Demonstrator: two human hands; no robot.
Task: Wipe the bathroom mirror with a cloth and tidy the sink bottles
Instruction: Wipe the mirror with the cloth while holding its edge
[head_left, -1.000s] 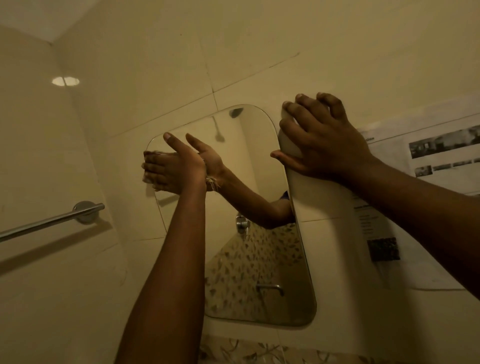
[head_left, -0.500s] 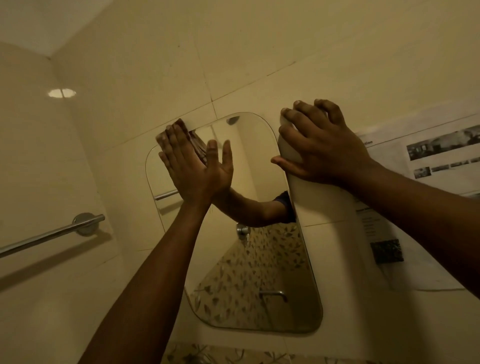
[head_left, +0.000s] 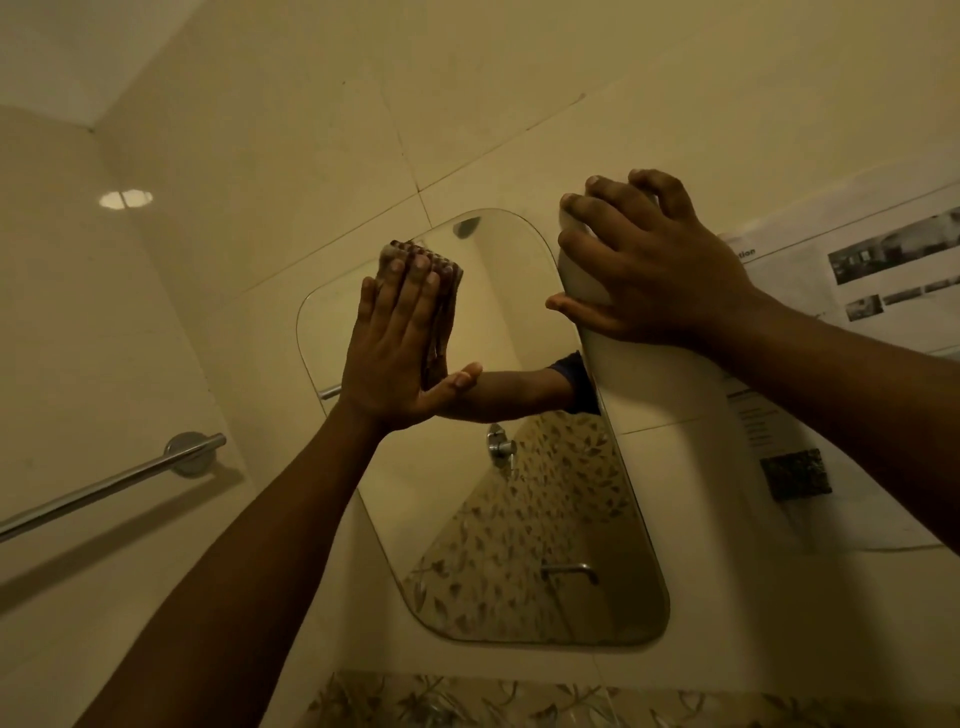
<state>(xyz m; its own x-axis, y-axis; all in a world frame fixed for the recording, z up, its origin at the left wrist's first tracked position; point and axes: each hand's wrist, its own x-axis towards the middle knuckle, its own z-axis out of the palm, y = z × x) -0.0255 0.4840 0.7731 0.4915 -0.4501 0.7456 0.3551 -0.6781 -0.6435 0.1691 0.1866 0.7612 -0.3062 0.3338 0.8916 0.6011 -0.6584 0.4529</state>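
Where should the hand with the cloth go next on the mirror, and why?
Probably slide the left hand and its cloth straight down the mirror. The flat hand presses the cloth near the top, most glass lies below it, and the right hand grips the top right edge.

The cream tiled wall (head_left: 467, 104) I face carries everything here. A rounded-corner mirror (head_left: 519, 519) hangs flat on it at the centre of the frame, tilted in my view, its top just under a slanting grout line. To the right of it, a printed sheet (head_left: 883, 291) with small photos and a dark square code is stuck to the tiles. On the side wall (head_left: 78, 338) at lower left, a chrome towel bar (head_left: 114, 486) sits on a round mount. A leaf-patterned border (head_left: 467, 701) runs along the bottom edge.
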